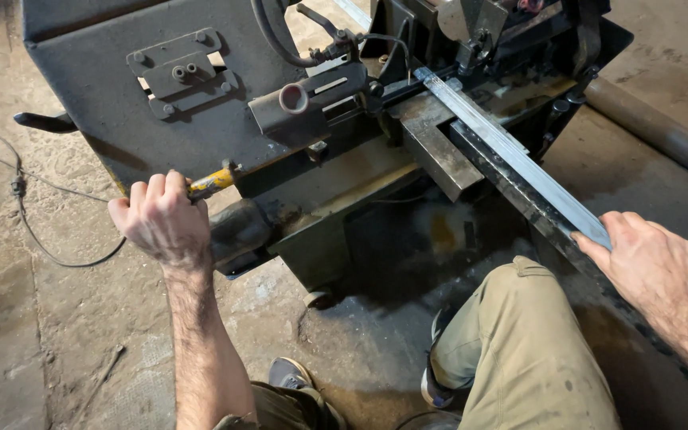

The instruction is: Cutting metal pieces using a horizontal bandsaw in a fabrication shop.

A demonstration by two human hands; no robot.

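Note:
My left hand is closed around a yellow-handled lever that sticks out from the side of a dark grey metal sawing machine. My right hand grips the near end of a long flat steel bar. The bar runs diagonally up and left over the machine's dark bed rail into the clamp and blade area at the top. My bent right knee in khaki trousers is below the bar.
The machine stands on a dusty concrete floor on small castors. A thick metal pipe lies at the right. A black cable loops over the floor at the left. My shoes are close to the machine's base.

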